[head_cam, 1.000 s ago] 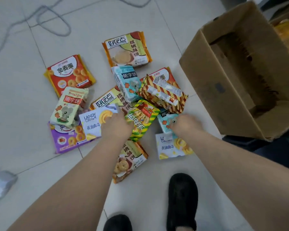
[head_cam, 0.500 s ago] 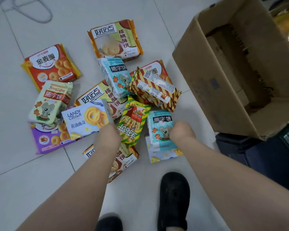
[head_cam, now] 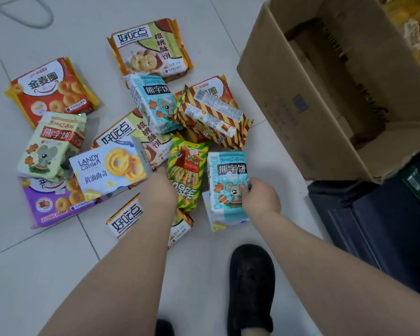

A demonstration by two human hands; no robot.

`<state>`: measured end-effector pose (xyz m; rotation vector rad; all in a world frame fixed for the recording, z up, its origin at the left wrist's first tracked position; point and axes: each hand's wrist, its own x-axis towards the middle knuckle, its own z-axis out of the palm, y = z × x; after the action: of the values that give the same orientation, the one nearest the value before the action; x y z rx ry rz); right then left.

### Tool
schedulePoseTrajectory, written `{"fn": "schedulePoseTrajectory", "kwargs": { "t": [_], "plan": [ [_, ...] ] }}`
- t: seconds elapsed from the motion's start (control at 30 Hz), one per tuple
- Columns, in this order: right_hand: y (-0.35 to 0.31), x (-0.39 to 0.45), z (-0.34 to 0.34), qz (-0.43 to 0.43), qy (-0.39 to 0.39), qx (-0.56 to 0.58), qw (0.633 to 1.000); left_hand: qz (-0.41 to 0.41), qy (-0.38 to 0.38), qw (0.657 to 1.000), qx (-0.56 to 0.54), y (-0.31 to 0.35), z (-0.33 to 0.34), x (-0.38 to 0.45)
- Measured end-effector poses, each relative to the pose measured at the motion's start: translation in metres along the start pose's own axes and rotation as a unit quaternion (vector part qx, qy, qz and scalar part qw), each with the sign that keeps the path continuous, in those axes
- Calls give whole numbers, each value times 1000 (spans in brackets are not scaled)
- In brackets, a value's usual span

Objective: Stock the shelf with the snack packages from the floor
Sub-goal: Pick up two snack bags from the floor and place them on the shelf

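Several snack packages lie scattered on the tiled floor. My left hand point(head_cam: 158, 190) grips the white Landy Castle cookie box point(head_cam: 107, 170) at its right end, and the box is tilted up off the pile. My right hand point(head_cam: 260, 198) holds the light-blue bear biscuit pack point(head_cam: 224, 185) by its right edge. A green-and-yellow striped stick-snack bag point(head_cam: 187, 175) lies between my hands. A second white cookie box point(head_cam: 218, 221) lies partly hidden beneath the blue pack.
An open cardboard box point(head_cam: 289, 93) stands at the right, tipped toward me. A dark blue crate point(head_cam: 374, 219) sits below it. My black shoe point(head_cam: 251, 284) stands near the packages. A grey cable point(head_cam: 22, 10) loops at top left. Yellow packages point(head_cam: 417, 25) show at top right.
My left hand has lifted the white cookie box up from the pile. My right hand has raised the light-blue bear pack upright, uncovering its front. The view shifted closer.
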<state>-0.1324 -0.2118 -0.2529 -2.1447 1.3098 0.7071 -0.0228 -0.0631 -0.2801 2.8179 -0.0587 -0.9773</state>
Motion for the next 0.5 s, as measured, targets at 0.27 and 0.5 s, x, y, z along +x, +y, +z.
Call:
{"fn": "schedulePoseTrajectory", "kwargs": {
  "t": [0.27, 0.5],
  "plan": [
    [-32, -82, -123, -35, 32, -18, 999, 55, 35, 996, -61, 9, -135, -77],
    [-86, -235, -334, -83, 179, -5, 980, 192, 117, 966, -128, 90, -360, -199]
  ]
}}
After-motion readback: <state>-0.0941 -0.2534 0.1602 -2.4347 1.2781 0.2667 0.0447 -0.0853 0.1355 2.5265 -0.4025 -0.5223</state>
